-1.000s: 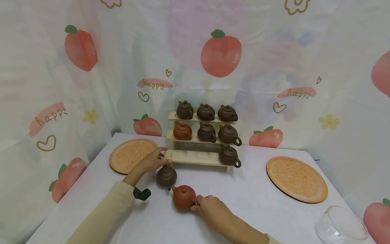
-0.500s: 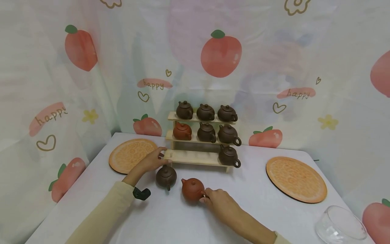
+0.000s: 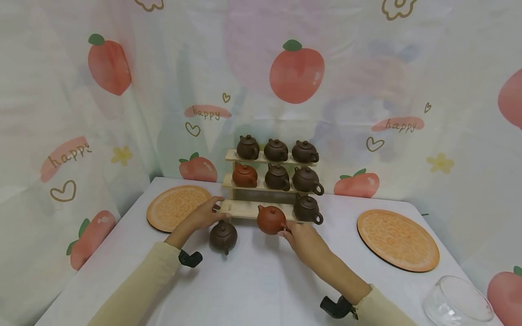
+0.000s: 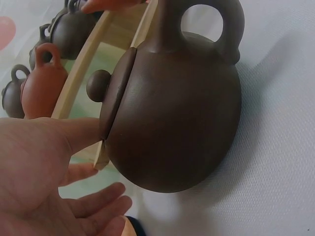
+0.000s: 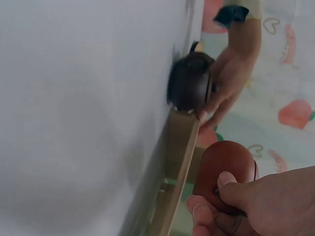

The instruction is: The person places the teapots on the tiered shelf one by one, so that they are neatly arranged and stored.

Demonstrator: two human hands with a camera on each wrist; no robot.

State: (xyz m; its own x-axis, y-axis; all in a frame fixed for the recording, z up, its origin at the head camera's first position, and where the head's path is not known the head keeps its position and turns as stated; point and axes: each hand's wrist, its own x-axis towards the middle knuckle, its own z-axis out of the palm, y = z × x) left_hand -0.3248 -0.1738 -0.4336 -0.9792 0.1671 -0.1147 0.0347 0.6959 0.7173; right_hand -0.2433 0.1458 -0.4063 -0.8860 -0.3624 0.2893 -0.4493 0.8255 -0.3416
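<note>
My right hand [image 3: 306, 242] pinches the handle of a reddish-brown clay teapot [image 3: 271, 220], held up in front of the bottom tier of a wooden display rack [image 3: 244, 209]. Thumb and fingers close on that handle in the right wrist view, where the red teapot [image 5: 227, 162] appears near the rack's plank [image 5: 186, 152]. With thumb and fingertips, my left hand [image 3: 202, 214] holds the left end of the bottom tier. Just below it a dark brown teapot [image 3: 223, 237] stands on the table; it fills much of the left wrist view, its body [image 4: 172, 113] hiding part of the rack.
On the bottom tier's right end sits a dark teapot [image 3: 306, 208]. Several more occupy the upper tiers, including a red one [image 3: 244, 175]. Round orange mats lie left [image 3: 175, 208] and right [image 3: 397, 240]. A clear glass bowl [image 3: 456, 301] stands at the front right.
My right hand has carried the red teapot from the table, away from me and rightward, up to the bottom tier. The left hand has stayed at the rack's end.
</note>
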